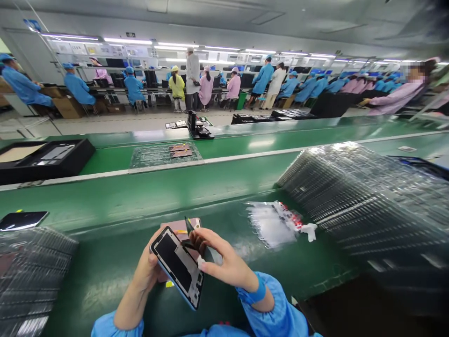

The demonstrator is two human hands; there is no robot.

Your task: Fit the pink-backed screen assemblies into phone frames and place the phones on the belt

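At a green conveyor line, my left hand cradles a smartphone, its black panel facing up, while my right hand pinches a dark pointed tool just above the phone's top edge. A pink flat sheet lies on the belt beyond the phone. Green belt stretches on both sides of my wrists, up to a white-edged rail running across the line. Near my right hand sits a clear plastic bag of small red-and-white parts. Plastic-wrapped stacks of black trays rise further right, another stack at left, and a black box holds pale sheets across the rail.
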